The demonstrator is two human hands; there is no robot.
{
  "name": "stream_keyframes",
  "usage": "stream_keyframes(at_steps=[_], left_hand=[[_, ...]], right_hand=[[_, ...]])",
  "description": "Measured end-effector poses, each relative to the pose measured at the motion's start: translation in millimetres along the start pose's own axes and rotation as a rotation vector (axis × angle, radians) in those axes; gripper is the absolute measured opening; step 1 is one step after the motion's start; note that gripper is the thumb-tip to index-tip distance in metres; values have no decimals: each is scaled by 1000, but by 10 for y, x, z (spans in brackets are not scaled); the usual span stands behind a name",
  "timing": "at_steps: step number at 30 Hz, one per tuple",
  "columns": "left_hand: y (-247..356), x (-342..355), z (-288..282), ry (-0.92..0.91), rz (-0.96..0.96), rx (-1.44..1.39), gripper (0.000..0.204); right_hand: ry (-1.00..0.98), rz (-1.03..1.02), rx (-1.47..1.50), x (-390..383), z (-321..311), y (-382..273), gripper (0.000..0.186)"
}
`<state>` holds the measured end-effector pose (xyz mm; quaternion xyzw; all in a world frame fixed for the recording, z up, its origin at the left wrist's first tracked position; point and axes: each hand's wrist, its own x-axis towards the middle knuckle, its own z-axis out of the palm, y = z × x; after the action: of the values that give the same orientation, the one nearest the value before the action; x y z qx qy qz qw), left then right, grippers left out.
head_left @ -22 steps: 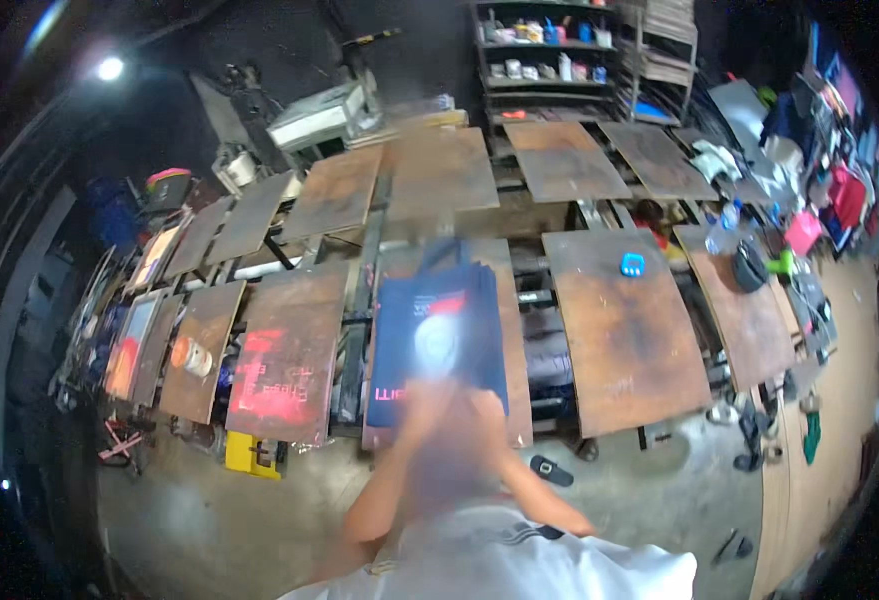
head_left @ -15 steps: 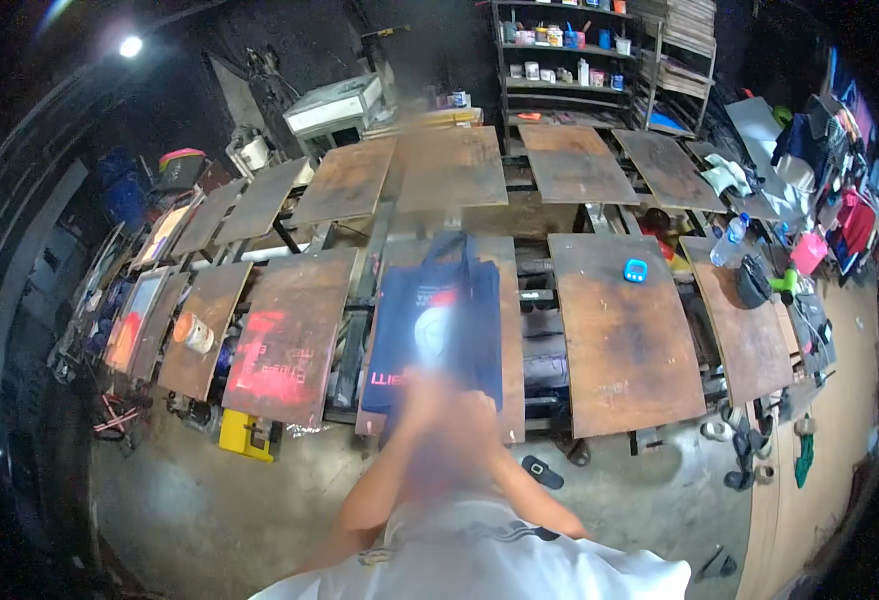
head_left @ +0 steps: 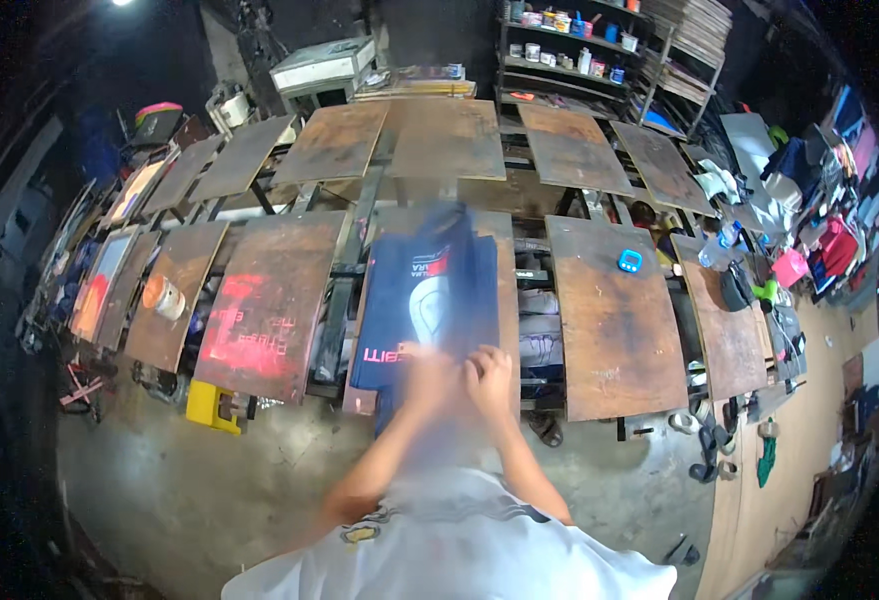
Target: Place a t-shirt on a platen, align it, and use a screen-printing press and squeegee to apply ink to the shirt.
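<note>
A dark blue tote bag (head_left: pixel 389 300) lies flat on a wooden board in front of me. It bears white, red and pink prints, and its handles point away from me. Some dark blue cloth hangs past the board's near edge beside my left wrist. My left hand (head_left: pixel 427 382) is over the bag's near part, its fingers smeared and partly hidden by a blurred streak down the middle of the picture. Close to its right, my right hand (head_left: pixel 491 380) has bent fingers closed on the bag's near right part; the fingertips show only in part.
Two rows of wooden boards run across on a metal frame, with gaps between them. A pink-stained board (head_left: pixel 269 310) is to the left, near a white tub (head_left: pixel 164 298). To the right are a blue timer (head_left: pixel 630 261) and a plastic bottle (head_left: pixel 721 245). A yellow stool (head_left: pixel 213 407) stands below.
The view has tilted, so the boards and bag sit higher in the picture. My hands are slightly farther apart, and my right hand's fingers show more clearly. The bag stays on the same board.
</note>
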<state>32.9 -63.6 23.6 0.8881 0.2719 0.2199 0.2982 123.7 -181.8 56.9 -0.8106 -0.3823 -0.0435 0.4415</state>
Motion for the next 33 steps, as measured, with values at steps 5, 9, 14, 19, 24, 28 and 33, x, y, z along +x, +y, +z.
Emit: stream_keyframes(at_steps=[5,9,14,19,24,28,33], left_hand=[[-118,51,-511,-41,-5,-121,17],[-250,19,-727,-92,17,-154,17],[-455,-74,-849,-127,51,-236,21],[-684,94,-1014,-108,-88,-427,27],[-876,448,-1213,-19,-130,-475,38],[-1148,854,-1226,194,-34,-478,40],[-1014,1262,-1581,279,12,-499,45]], right_hand=[[-32,-13,-22,280,275,-205,24],[25,2,-43,548,553,-341,22],[50,-34,32,910,737,-446,22],[48,-8,38,1046,922,-723,20],[-1,39,129,840,1107,-914,16],[-62,45,221,747,1016,-1247,14],[-75,159,249,719,815,-1433,13]])
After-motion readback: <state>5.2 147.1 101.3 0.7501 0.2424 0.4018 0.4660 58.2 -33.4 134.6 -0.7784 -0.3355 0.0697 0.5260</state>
